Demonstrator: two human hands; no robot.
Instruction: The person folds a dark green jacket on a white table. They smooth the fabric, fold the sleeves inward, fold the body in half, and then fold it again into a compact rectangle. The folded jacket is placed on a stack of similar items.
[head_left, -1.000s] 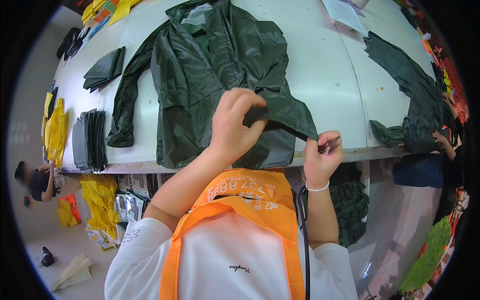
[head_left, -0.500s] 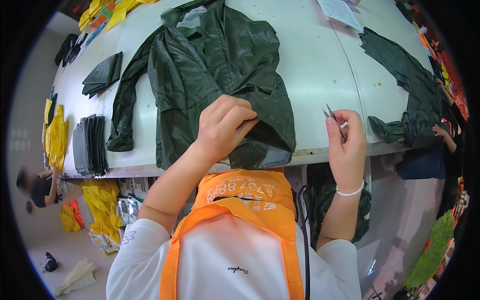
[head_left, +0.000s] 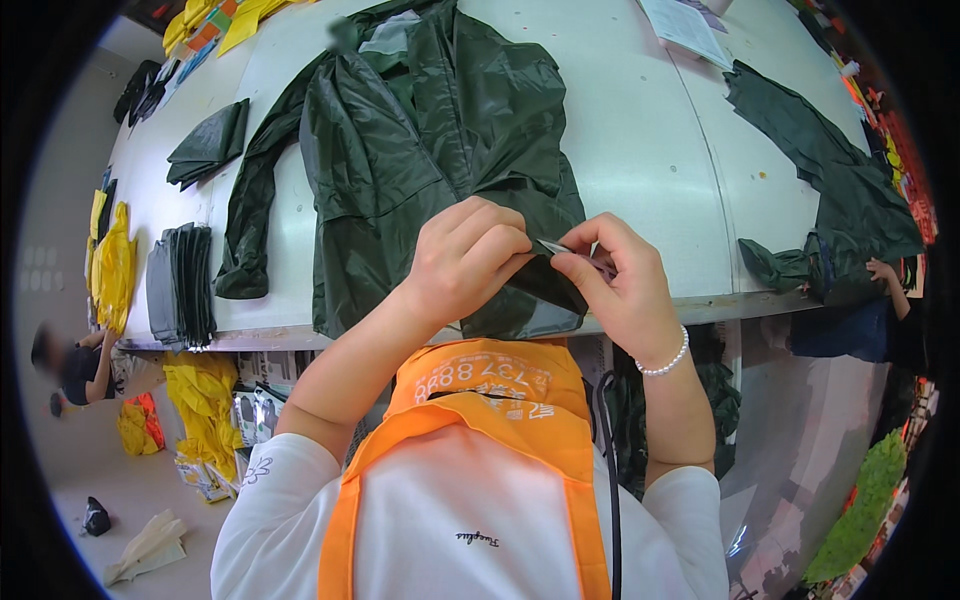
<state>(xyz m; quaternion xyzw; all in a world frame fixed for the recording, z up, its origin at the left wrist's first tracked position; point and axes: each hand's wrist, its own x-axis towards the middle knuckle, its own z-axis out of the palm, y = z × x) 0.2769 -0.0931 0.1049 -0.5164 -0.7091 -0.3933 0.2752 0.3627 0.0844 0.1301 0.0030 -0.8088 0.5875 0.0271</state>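
Note:
A dark green waterproof jacket (head_left: pixel 390 190) lies spread over the white table before me, one sleeve stretched down its left side. My left hand (head_left: pixel 465 258) is closed, pinching a fold near the jacket's lower front. Thread snips (head_left: pixel 552 247) are gripped in my right hand (head_left: pixel 622 290), which wears a bead bracelet. Their pointed tips reach the cloth just beside my left fingertips. Whether the blades touch a thread is too small to tell. Below the pinched fold, the jacket's hem hangs open, showing its inner side.
Folded dark green pieces (head_left: pixel 180 288) stand stacked at the table's left, with another folded piece (head_left: pixel 208 145) beyond. At right lies another dark green garment (head_left: pixel 850 200), with a co-worker's hand on it. Papers (head_left: pixel 685 32) lie at the far right. Yellow garments (head_left: pixel 115 265) hang over the left edge.
My right hand has moved left with the thread snips, from beside the jacket up to my left fingers. My left hand keeps its pinch, shifted slightly right.

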